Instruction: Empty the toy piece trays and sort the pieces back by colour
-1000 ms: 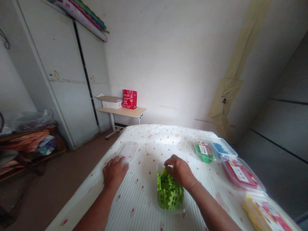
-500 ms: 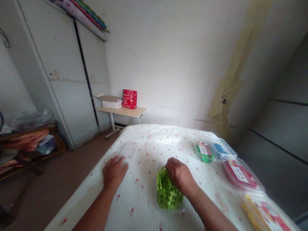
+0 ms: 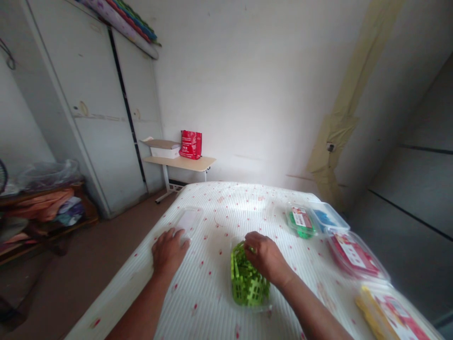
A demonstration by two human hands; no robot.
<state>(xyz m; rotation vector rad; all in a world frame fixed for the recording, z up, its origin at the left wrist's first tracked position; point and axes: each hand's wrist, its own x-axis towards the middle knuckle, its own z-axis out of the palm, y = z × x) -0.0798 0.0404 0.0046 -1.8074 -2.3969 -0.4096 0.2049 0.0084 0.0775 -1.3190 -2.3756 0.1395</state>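
A clear plastic box full of green openwork pieces [image 3: 247, 283] stands in front of me on the striped, red-dotted cover [image 3: 208, 293]. Over the box's far right part is my right hand [image 3: 266, 255], its fingers bent and pressed together; what they hold, if anything, is hidden. My left hand [image 3: 170, 250] lies with fingers apart at the near edge of a clear plastic lid [image 3: 187, 219] with a pale label, holding nothing.
Along the right side are closed boxes with green pieces [image 3: 301, 222], red pieces [image 3: 357, 255] and yellow pieces [image 3: 375, 311], plus a box with blue pieces [image 3: 325, 218]. A small table [image 3: 187, 163] at the back holds a red bag [image 3: 191, 144] and a white box [image 3: 164, 151].
My right hand has shifted slightly over the green pieces, and its fingers are curled a little more. My left hand is nearly unmoved.
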